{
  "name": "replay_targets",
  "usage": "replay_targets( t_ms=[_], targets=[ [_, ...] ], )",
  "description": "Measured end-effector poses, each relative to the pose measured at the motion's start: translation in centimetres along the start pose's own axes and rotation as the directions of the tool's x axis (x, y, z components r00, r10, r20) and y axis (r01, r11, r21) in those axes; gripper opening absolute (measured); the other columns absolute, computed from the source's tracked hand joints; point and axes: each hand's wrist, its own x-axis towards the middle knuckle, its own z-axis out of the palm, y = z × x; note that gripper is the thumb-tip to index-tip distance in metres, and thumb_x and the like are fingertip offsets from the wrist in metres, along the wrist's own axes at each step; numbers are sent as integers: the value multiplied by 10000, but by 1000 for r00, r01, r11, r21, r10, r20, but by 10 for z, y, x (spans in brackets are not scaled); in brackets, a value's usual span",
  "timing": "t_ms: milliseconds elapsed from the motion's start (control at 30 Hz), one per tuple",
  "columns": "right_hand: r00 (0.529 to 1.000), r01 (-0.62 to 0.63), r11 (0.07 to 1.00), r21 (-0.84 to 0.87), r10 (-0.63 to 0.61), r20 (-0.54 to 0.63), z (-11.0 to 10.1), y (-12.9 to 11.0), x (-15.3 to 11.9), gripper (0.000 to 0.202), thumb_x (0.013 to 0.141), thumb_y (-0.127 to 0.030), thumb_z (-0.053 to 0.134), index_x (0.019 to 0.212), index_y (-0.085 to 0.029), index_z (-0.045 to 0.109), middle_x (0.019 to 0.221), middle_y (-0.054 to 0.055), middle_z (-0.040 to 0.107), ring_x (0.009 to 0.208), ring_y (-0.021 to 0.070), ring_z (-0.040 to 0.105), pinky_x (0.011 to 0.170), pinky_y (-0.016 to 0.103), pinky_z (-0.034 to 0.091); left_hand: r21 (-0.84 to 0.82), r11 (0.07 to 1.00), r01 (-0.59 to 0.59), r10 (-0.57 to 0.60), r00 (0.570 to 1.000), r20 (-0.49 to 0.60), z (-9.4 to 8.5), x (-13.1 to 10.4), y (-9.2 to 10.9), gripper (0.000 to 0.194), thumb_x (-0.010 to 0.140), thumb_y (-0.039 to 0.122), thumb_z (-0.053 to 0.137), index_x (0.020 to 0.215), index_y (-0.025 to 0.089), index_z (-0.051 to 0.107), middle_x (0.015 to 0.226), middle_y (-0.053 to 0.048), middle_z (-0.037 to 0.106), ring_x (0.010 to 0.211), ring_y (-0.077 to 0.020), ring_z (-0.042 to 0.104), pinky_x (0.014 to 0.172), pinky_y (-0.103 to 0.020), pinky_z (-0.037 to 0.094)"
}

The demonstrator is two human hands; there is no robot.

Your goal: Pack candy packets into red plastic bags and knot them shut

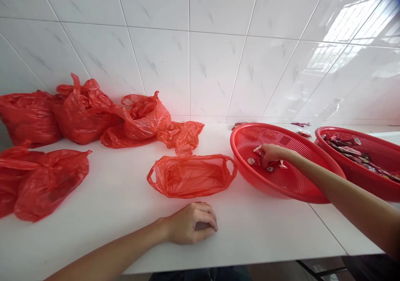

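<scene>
My left hand point(193, 223) rests on the white table in front of an unfolded red plastic bag point(190, 175). Its fingers are loosely curled in, and nothing shows in them. The bag lies with its mouth spread and a handle loop at each end. To the right, my right hand point(271, 152) reaches down into a red perforated plastic basket point(312, 164). Its fingers are closed on small red wrapped packets point(256, 161) near the basket's left side; the fingertips are partly hidden among them. A few packets lie beneath that hand.
Several filled red bags point(81, 114) stand along the tiled wall at left, with another bag point(53, 181) nearer. A crumpled red bag point(187, 135) lies behind the spread one. A second red basket point(353, 168) at far right holds many packets. Loose packets point(303, 134) lie by the wall.
</scene>
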Motion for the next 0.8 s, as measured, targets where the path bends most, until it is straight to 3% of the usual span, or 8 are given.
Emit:
replay_targets(
  t_ms=[100,167,233,300,433,533,667,800],
  targets=[
    [997,66,997,34,-67,27,-23,-13,-12,310,539,-193,852,672,-192,571,615,20,615,580,179,603,462,260,409,18,1000,-13,13,1000,7,0,0,0,138,903,223,583,915,170,710,919,-81,716,846,-174,671,832,-299,525],
    [986,168,969,183,-169,-11,-40,-30,-30,308,628,-298,831,819,-197,612,691,17,658,613,162,620,511,251,455,51,998,-34,33,999,5,1,-1,0,129,900,207,580,920,172,703,923,-81,709,845,-170,667,816,-286,530],
    [953,302,865,401,-281,-112,-52,-54,-55,362,690,-375,799,967,-212,633,758,23,694,666,168,654,561,254,497,123,990,-64,68,997,-31,3,-3,2,136,890,184,575,946,167,697,973,-97,692,831,-163,661,792,-273,537],
    [898,440,770,462,-381,-220,-53,-82,-82,414,682,-375,815,1031,-232,644,844,27,716,694,158,662,595,250,513,251,966,-67,103,986,-132,5,-5,5,182,886,164,553,1010,157,686,1083,-131,663,802,-155,653,761,-275,544],
    [772,600,635,488,-620,-142,-24,-141,-116,325,753,-325,750,1048,-247,637,854,7,721,575,125,605,514,246,471,471,868,158,25,933,-358,11,-10,8,382,896,148,497,1268,152,582,1379,-210,533,719,-137,653,683,-304,562],
    [668,718,604,346,-738,-98,15,-177,-115,297,741,-243,746,1025,-258,663,821,-9,714,712,158,639,646,272,499,511,809,290,-77,914,-397,12,-10,7,468,887,165,512,1355,169,520,1374,-184,567,906,-216,702,755,-352,597],
    [632,768,621,157,-774,-30,61,-203,-91,143,778,-268,725,912,-223,704,824,19,705,743,175,620,657,283,443,459,850,260,-71,919,-389,11,-9,5,454,859,133,527,1309,177,564,1194,-119,682,1061,-237,672,899,-370,583],
    [624,770,606,197,-781,-33,83,-209,-72,119,839,-294,679,916,-208,704,803,15,697,687,149,588,642,266,413,404,892,201,-22,913,-407,8,-8,7,395,844,101,523,1219,165,628,1141,-104,695,995,-206,684,873,-319,584]
  ],
)
